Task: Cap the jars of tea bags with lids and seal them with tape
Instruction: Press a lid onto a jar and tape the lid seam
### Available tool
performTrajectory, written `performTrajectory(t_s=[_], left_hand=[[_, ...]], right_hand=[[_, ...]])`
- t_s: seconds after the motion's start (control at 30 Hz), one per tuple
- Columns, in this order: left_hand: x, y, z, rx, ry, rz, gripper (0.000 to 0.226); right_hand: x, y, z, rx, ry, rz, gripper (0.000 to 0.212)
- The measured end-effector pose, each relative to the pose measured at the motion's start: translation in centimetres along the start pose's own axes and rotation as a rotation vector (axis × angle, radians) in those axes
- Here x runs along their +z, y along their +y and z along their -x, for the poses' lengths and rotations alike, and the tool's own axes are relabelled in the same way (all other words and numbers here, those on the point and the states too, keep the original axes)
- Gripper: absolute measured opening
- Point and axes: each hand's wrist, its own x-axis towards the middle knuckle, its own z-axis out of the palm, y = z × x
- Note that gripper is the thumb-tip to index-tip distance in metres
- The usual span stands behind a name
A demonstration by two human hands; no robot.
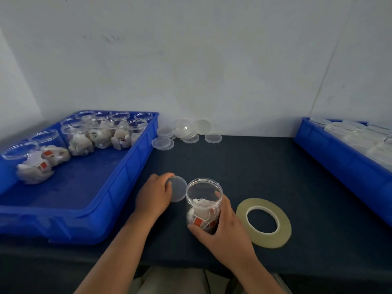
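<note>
A clear open jar (203, 194) with tea bags inside stands on the dark table near the front. My right hand (224, 232) grips its lower body from the right. My left hand (153, 196) holds a clear round lid (178, 188) just left of the jar's rim, beside it and not on it. A flat ring of pale tape (263, 222) lies on the table right of the jar, untouched.
A blue tray (118, 183) at the left holds several open jars of tea bags (99, 134). Loose clear lids (186, 132) lie by the wall at the back. A second blue tray (339, 153) at the right holds lidded jars. The table's front edge is close to me.
</note>
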Motion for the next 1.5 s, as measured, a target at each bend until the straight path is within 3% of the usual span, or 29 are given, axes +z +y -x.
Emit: performTrajectory(t_s=[0.1, 0.2, 0.27, 0.43, 0.53, 0.6, 0.7, 0.8, 1.17, 1.27, 1.4, 1.5], left_hand=[[0.5, 0.1, -0.3, -0.015, -0.138, -0.066, 0.046], [0.3, 0.2, 0.2, 0.003, -0.223, -0.130, 0.095], [0.1, 0.4, 0.6, 0.019, -0.197, -0.152, 0.106], [-1.8, 1.7, 1.3, -0.073, -0.146, 0.344, 0.091], [-4.4, 3.7, 2.5, 0.094, -0.201, 0.526, 0.050], [-6.0, 4.8, 3.2, 0.174, -0.316, 0.543, 0.041], [-7.3, 6.3, 3.9, 0.353, -0.434, 0.370, 0.065], [-7.7, 7.7, 4.3, 0.462, -0.455, 0.203, 0.072], [-8.7, 11.7, 3.5, 0.498, -0.457, -0.199, 0.096], [-8.2, 12.9, 3.8, 0.531, -0.464, -0.260, 0.096], [-6.7, 13.1, 4.7, 0.639, -0.321, -0.414, 0.087], [-6.6, 12.4, 4.8, 0.679, -0.301, -0.337, 0.081]], right_hand=[[0.0, 0.1, 0.0, 0.005, 0.001, 0.000, 0.097], [0.0, 0.1, 0.0, 0.006, 0.003, -0.009, 0.095], [0.1, 0.1, 0.0, 0.010, 0.000, -0.011, 0.096], [0.0, 0.1, -0.1, -0.001, -0.003, -0.028, 0.095], [0.0, 0.2, -0.1, 0.002, -0.006, -0.039, 0.095], [0.0, 0.2, -0.1, 0.005, -0.006, -0.043, 0.094], [0.0, 0.2, -0.1, -0.012, 0.005, -0.066, 0.089], [0.0, 0.1, 0.0, -0.031, 0.015, -0.086, 0.084], [0.0, 0.1, -0.1, -0.045, 0.012, -0.094, 0.084], [0.0, 0.1, -0.1, -0.032, 0.007, -0.109, 0.082], [0.1, 0.2, -0.2, -0.013, -0.020, -0.118, 0.073], [0.3, 0.3, -0.3, -0.022, -0.006, -0.109, 0.075]])
